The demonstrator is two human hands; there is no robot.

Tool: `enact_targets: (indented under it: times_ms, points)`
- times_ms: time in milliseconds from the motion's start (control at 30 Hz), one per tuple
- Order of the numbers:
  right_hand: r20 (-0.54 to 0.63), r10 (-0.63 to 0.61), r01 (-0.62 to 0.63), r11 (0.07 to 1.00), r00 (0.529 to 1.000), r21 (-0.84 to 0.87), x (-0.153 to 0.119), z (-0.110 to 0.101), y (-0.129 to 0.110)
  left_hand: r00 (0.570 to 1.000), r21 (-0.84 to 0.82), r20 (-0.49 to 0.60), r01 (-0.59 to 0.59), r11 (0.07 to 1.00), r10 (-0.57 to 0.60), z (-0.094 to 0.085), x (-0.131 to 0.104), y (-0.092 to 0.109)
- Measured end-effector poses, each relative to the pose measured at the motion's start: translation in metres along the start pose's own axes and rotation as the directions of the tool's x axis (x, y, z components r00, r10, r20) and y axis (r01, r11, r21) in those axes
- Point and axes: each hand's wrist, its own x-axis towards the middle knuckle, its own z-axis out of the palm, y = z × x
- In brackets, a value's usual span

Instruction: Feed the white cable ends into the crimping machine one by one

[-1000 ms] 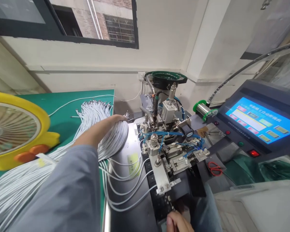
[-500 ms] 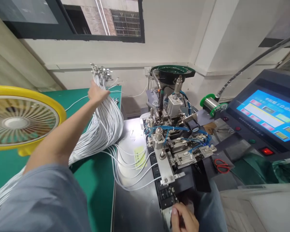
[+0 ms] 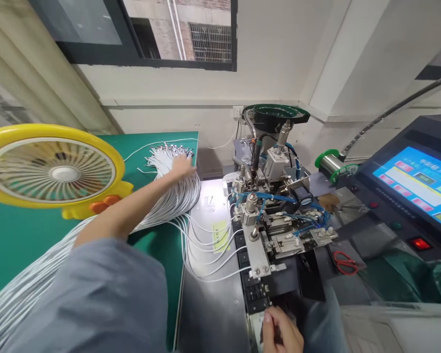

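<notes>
A thick bundle of white cables [image 3: 158,208] lies on the green table, its metal-tipped ends [image 3: 171,148] fanned out near the far edge. My left hand [image 3: 183,166] rests on the bundle just behind those tips; its fingers are mostly hidden and blurred. At the bottom, my right hand [image 3: 283,331] is closed, thumb and fingers pinched together at the near end of the machine's black track [image 3: 255,294]. What they hold, if anything, cannot be made out. Several single cables [image 3: 220,279] run from the bundle into the track of the assembly machine [image 3: 275,211].
A yellow fan [image 3: 55,169] stands left on the green table [image 3: 7,245]. Behind the machine is a green feeder bowl [image 3: 277,112]. To the right are a wire spool [image 3: 331,164], a control screen [image 3: 421,181], red-handled scissors [image 3: 345,263] and a dark phone-like slab [image 3: 311,279].
My left hand has lowered the upright cable bundle onto the table, and the tips now lie spread. My right hand stays near the track. The view has shifted a little left.
</notes>
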Motion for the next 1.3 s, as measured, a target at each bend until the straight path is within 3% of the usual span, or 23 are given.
enact_targets:
  times_ms: [167, 300, 467, 767, 933, 1033, 1167, 1200, 1300]
  points:
    - [0.068, -0.104, 0.102, 0.994, 0.992, 0.032, 0.005, -0.007, 0.003, 0.977, 0.098, 0.073, -0.208, 0.973, 0.202, 0.043, -0.07, 0.038]
    - [0.148, -0.179, 0.173, 0.983, 0.973, 0.054, 0.009, -0.013, 0.005, 0.971, 0.137, 0.062, -0.236, 0.962, 0.229, 0.059, -0.096, 0.044]
    - [0.192, -0.153, 0.136, 0.986, 0.969, 0.1, 0.014, -0.014, 0.002, 0.978, 0.159, 0.035, -0.207, 0.965, 0.204, 0.054, -0.091, 0.034]
    - [0.167, -0.148, 0.139, 0.988, 0.975, 0.065, 0.018, -0.014, -0.001, 0.991, 0.171, 0.012, -0.134, 0.976, 0.134, 0.029, -0.076, 0.015]
    - [0.175, -0.163, 0.149, 0.985, 0.971, 0.089, 0.02, -0.014, -0.002, 0.975, 0.173, -0.026, -0.214, 0.961, 0.222, 0.025, -0.102, 0.027]
    - [0.18, -0.155, 0.137, 0.984, 0.971, 0.11, 0.021, -0.016, -0.003, 0.957, 0.184, -0.083, -0.259, 0.948, 0.277, 0.022, -0.148, 0.026]
    - [0.169, -0.151, 0.126, 0.981, 0.974, 0.15, 0.022, -0.018, -0.002, 0.956, 0.206, -0.092, -0.256, 0.944, 0.28, 0.03, -0.251, -0.008]
    - [0.168, -0.148, 0.122, 0.98, 0.975, 0.156, 0.023, -0.019, -0.002, 0.966, 0.213, -0.091, -0.217, 0.953, 0.24, 0.034, -0.282, -0.02]
    - [0.169, -0.148, 0.12, 0.98, 0.974, 0.161, 0.024, -0.022, 0.0, 0.99, 0.255, -0.12, 0.101, 0.962, -0.072, 0.045, -0.377, -0.052]
